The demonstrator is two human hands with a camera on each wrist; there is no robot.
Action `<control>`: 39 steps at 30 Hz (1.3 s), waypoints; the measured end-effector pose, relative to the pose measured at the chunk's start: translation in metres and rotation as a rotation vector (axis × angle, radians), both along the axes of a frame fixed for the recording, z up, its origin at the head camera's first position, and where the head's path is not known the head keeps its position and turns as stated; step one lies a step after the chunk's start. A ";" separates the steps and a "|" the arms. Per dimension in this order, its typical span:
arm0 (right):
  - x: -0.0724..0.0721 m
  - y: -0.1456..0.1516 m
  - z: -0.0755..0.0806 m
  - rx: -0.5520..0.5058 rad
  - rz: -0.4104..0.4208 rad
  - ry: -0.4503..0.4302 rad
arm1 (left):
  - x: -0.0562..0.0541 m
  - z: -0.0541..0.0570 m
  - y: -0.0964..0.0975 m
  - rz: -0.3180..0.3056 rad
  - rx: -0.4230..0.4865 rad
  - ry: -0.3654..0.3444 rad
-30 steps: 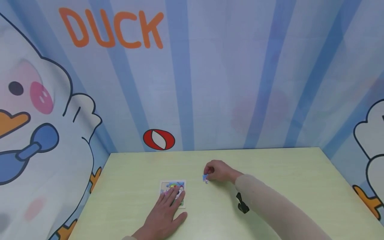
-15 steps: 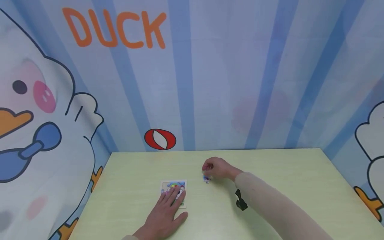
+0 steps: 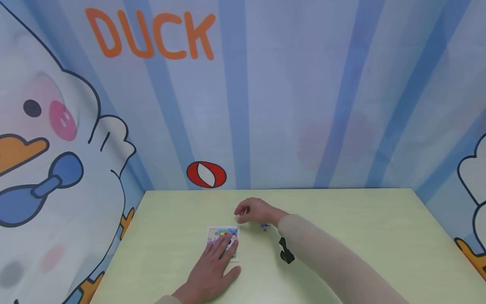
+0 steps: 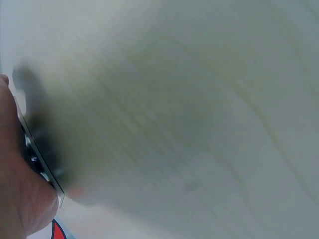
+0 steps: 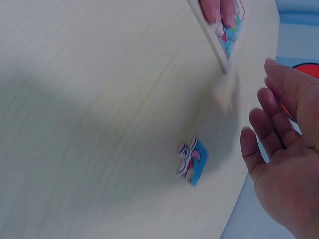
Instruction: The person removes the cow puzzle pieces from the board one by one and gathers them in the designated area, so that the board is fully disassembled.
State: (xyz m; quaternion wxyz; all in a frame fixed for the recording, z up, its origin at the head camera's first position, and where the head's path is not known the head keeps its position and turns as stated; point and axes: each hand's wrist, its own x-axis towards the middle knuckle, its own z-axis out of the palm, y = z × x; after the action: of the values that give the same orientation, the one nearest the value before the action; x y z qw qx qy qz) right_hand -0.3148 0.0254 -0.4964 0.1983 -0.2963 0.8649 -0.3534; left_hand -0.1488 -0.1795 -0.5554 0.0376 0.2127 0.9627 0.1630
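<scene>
Puzzle (image 3: 214, 233) is partly covered by left grip (image 3: 212, 270), straight-fingered; right grip (image 3: 258, 211) is held unclosed near a loose piece (image 5: 196, 162).

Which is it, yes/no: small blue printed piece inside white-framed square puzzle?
No, the small blue piece lies on the pale table, apart from the puzzle.

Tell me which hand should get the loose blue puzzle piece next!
Probably the right hand. It hovers close to the loose blue puzzle piece and seems to hold nothing. The left hand is farther from it and already lies on the puzzle board.
</scene>
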 end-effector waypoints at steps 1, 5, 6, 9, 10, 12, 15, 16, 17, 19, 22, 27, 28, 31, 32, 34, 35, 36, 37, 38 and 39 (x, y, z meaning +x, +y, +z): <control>0.000 -0.004 0.000 0.001 0.011 0.004 | 0.000 0.000 -0.001 0.000 0.000 0.000; 0.002 -0.017 -0.001 0.011 0.040 0.014 | 0.000 -0.002 -0.002 -0.005 0.012 0.005; 0.003 -0.020 -0.001 0.020 0.046 0.021 | -0.001 -0.003 -0.002 -0.007 0.019 0.014; 0.005 -0.028 -0.001 0.041 0.063 0.034 | -0.001 -0.007 -0.004 -0.015 0.029 0.042; 0.005 -0.030 0.000 0.046 0.070 0.038 | -0.001 -0.009 -0.004 -0.017 0.029 0.055; 0.006 -0.033 0.001 0.052 0.083 0.044 | -0.003 -0.009 -0.003 -0.017 0.013 0.058; 0.007 -0.037 0.001 0.059 0.103 0.056 | -0.004 -0.003 0.000 -0.024 -0.013 0.054; 0.007 -0.038 0.000 0.058 0.106 0.054 | -0.004 -0.002 0.000 -0.030 -0.012 0.055; 0.006 -0.039 -0.001 0.056 0.110 0.057 | -0.005 -0.001 0.001 -0.037 -0.019 0.062; 0.007 -0.042 -0.002 0.054 0.112 0.049 | -0.005 -0.001 0.002 -0.056 -0.012 0.093; 0.009 -0.045 -0.001 0.045 0.107 0.026 | -0.006 -0.004 0.003 -0.084 -0.010 0.147; 0.011 -0.049 -0.003 0.053 0.114 0.006 | -0.004 0.001 0.007 -0.089 -0.033 0.078; 0.011 -0.049 -0.004 0.054 0.118 0.007 | -0.004 0.001 0.007 -0.085 -0.043 0.055; 0.010 -0.051 -0.007 0.068 0.133 0.017 | -0.003 0.001 0.008 -0.073 -0.053 0.009; 0.010 -0.052 -0.008 0.072 0.137 0.021 | -0.003 0.000 0.008 -0.073 -0.052 0.012; 0.010 -0.054 -0.010 0.085 0.145 0.029 | -0.003 -0.004 0.008 -0.073 -0.040 0.030; 0.010 -0.055 -0.011 0.093 0.148 0.031 | -0.003 -0.006 0.007 -0.074 -0.031 0.046; 0.010 -0.056 -0.012 0.096 0.150 0.034 | -0.003 -0.008 0.007 -0.076 -0.024 0.063; 0.010 -0.057 -0.013 0.100 0.150 0.035 | -0.003 -0.010 0.007 -0.079 -0.020 0.077; 0.010 -0.057 -0.014 0.110 0.150 0.035 | -0.003 -0.012 0.007 -0.083 -0.015 0.083; 0.010 -0.058 -0.014 0.119 0.149 0.035 | -0.003 -0.014 0.007 -0.085 -0.008 0.087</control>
State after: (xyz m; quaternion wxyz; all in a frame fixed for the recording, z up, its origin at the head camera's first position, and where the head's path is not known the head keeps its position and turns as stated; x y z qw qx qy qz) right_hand -0.3045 -0.0324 -0.5107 0.2263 -0.3534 0.8633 -0.2804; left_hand -0.1520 -0.1729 -0.5697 0.0037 0.2602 0.9541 0.1481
